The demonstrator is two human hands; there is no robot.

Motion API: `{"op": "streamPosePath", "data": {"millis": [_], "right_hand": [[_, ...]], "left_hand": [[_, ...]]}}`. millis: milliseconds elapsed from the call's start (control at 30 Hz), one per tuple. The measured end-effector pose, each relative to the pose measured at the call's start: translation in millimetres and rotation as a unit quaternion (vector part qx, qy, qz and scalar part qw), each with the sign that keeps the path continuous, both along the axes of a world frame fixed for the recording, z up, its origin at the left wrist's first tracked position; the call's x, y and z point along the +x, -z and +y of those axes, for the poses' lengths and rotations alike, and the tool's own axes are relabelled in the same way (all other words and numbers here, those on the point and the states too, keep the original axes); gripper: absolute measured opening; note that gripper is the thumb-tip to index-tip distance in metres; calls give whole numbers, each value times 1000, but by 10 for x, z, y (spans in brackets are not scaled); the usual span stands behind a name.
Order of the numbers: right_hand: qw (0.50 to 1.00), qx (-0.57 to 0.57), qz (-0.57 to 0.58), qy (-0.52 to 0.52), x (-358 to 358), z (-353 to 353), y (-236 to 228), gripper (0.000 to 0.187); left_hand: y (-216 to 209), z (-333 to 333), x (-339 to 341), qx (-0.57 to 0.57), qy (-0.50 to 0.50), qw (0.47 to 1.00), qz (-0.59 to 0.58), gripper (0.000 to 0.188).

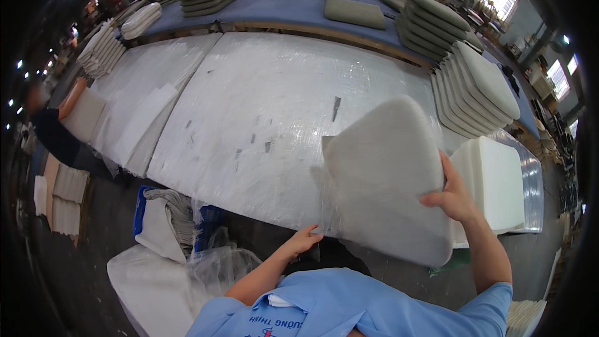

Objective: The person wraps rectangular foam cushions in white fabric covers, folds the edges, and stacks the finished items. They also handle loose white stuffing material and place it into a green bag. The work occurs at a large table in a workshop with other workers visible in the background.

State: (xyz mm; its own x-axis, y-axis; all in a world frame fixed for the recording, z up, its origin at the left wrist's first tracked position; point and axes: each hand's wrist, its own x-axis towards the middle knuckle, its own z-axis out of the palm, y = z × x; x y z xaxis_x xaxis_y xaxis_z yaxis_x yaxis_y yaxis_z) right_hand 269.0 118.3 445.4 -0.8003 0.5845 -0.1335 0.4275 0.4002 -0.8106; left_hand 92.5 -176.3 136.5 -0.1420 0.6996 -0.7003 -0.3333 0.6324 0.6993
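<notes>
A pale grey seat cushion with rounded corners is held tilted over the right part of the plastic-wrapped white table. My right hand grips its right edge, the thumb on the upper face and the fingers behind. At the table's near edge, my left hand is closed, left of the cushion's lower part. Whatever its fingers pinch, if anything, is too small to tell. Close to my right arm stands a stack of white foam pads. Behind that rises a tall stack of pale cushions.
A blue-topped table across the back carries stacks of grey-green cushions. Lower left, a blue crate holds folded cloth beside clear plastic and a white bag. Co-workers stand at the far left and back right.
</notes>
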Motion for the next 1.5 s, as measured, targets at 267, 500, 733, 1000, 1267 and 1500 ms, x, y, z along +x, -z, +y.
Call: {"op": "streamPosePath", "data": {"millis": [267, 500, 733, 1000, 1267, 1500], "right_hand": [[920, 227, -107, -300, -456, -449, 588, 94], [911, 115, -96, -385, -208, -713, 991, 93], [873, -115, -187, -435, -30, -299, 1584, 85], [892, -37, -307, -328, -238, -13, 2598, 80], [897, -5, -347, -275, -519, 380, 3183, 79], [962, 85, -236, -111, -685, 582, 3706, 52]], "left_hand": [[-429, -907, -905, 106, -345, 930, -68, 66], [-1503, -645, -1006, 222, -134, 963, 74, 50], [-1108, 432, -683, 98, 369, 874, 302, 56], [-309, 1119, -709, -16, 460, 820, 342, 65], [111, 1472, -840, -99, 420, 832, 348, 68], [471, 1666, -971, -129, 377, 831, 388, 68]]}}
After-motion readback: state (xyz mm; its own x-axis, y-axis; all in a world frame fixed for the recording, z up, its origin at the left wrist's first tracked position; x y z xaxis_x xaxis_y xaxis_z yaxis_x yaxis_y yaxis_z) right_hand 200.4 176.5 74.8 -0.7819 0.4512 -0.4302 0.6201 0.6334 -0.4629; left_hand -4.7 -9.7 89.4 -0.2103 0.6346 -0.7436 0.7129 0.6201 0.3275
